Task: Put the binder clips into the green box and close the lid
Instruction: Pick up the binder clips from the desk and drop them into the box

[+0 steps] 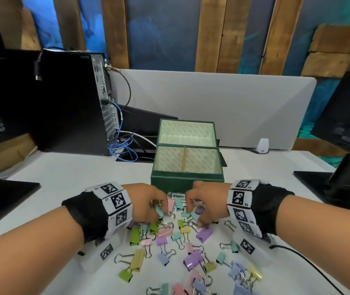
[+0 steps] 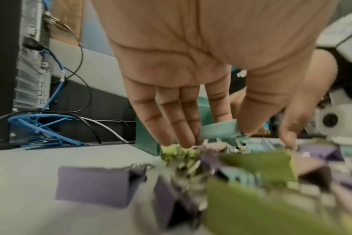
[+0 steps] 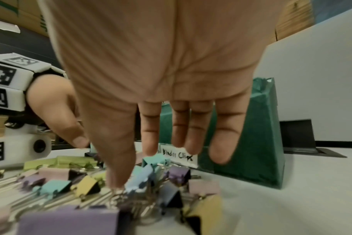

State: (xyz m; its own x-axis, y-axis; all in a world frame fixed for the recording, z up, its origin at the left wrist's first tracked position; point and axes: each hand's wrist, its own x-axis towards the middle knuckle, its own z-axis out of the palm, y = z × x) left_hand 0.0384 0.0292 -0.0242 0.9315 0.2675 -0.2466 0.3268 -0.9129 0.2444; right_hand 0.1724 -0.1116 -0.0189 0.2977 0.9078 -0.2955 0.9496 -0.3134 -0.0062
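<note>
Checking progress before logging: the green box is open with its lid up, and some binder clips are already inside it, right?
Not quite. The green box is open with its lid up, but the head view shows no binder clips inside; they lie on the table.

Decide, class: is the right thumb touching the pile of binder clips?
Touching. The right wrist view shows the right hand's thumb tip pressed onto the wire handles in the pile of binder clips, with no gap between them.
</note>
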